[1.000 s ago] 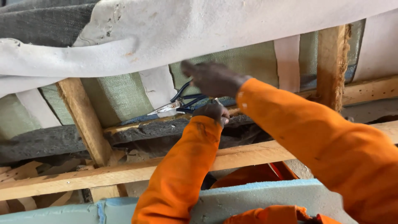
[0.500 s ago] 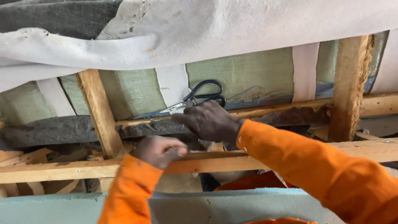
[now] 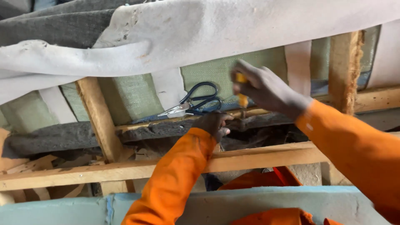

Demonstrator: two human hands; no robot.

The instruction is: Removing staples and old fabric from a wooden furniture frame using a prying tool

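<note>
My right hand [image 3: 266, 89] is raised in front of the green webbing, shut on a yellow-handled tool [image 3: 241, 99] that points down at the wooden rail [image 3: 258, 111]. Just below it, my left hand [image 3: 213, 125] is curled tight against the dark padding strip [image 3: 158, 130], beside the tool's tip. I cannot see anything in this hand. Black-handled scissors [image 3: 196, 102] lie on the rail left of both hands, blades pointing left. Both arms wear orange sleeves.
White and grey fabric [image 3: 187, 37] hangs folded back over the top of the frame. Upright wooden posts stand at left [image 3: 98, 121] and right [image 3: 343, 71]. A long front rail [image 3: 83, 171] crosses below, with blue foam [image 3: 62, 210] at the bottom edge.
My right hand lifted off the scissors and now grips the yellow-handled tool to their right. My left hand moved up and right from the front rail to the padding strip.
</note>
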